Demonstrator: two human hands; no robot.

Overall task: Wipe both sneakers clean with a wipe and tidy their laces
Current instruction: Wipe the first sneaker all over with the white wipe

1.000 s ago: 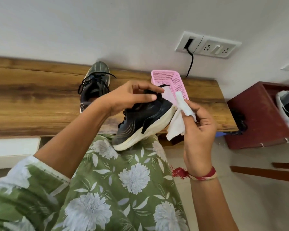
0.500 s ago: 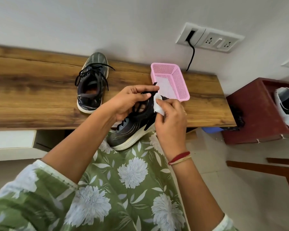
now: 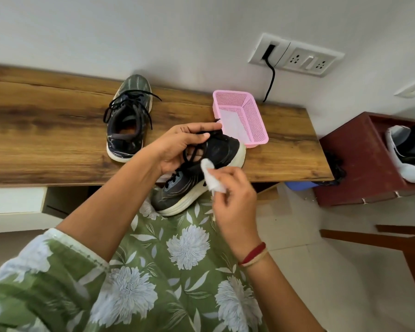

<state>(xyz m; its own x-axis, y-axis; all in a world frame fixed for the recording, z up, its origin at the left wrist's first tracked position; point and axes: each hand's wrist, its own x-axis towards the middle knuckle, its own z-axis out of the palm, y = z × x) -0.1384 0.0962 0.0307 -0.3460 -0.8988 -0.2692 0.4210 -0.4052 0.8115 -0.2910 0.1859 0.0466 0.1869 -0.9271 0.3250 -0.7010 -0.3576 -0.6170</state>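
Observation:
A dark sneaker with a white sole (image 3: 223, 152) rests tilted on my lap, its heel up toward the shelf. My left hand (image 3: 180, 147) grips it around the collar and black laces. In my right hand (image 3: 230, 195) is a folded white wipe (image 3: 210, 174), pinched and pressed against the sneaker's side just above the sole. The second dark sneaker (image 3: 127, 121) stands upright on the wooden shelf (image 3: 46, 130), toe toward the wall, its laces loose and spread.
A pink mesh basket (image 3: 252, 116) holding a white sheet sits on the shelf right of the sneakers. A black cable drops from a wall socket (image 3: 295, 56). A maroon box (image 3: 359, 164) with a white bag stands on the floor at right.
My right hand brought the wipe from beside the heel onto the sneaker's side and slid it down toward the sole. The camera view rose, showing more of the shelf.

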